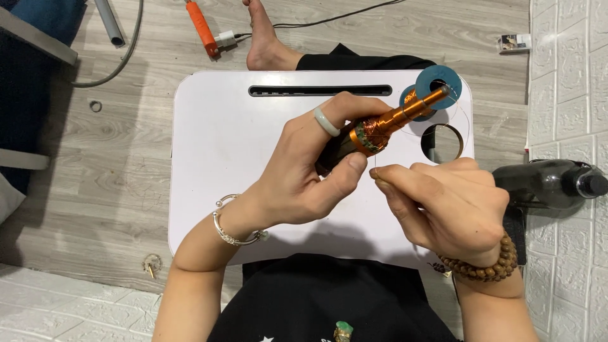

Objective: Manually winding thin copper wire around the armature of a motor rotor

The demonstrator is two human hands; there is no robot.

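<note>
The left hand [304, 171] is closed around a copper-wound coil rotor [380, 130], which it holds tilted above the white lap desk [215, 145]. The orange shaft of the rotor points away from the fingers toward two blue discs [437, 82]. Just beside the left thumb, the right hand [443, 209] pinches a thin copper wire [375, 170] between thumb and forefinger.

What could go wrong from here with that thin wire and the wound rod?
The thin wire pinched by the right hand looks very fine; a hard pull might snap it or loosen the copper winding. The orange rod is gripped only at its base by the left hand, so its tip could knock the blue discs off the white lap table.
</note>
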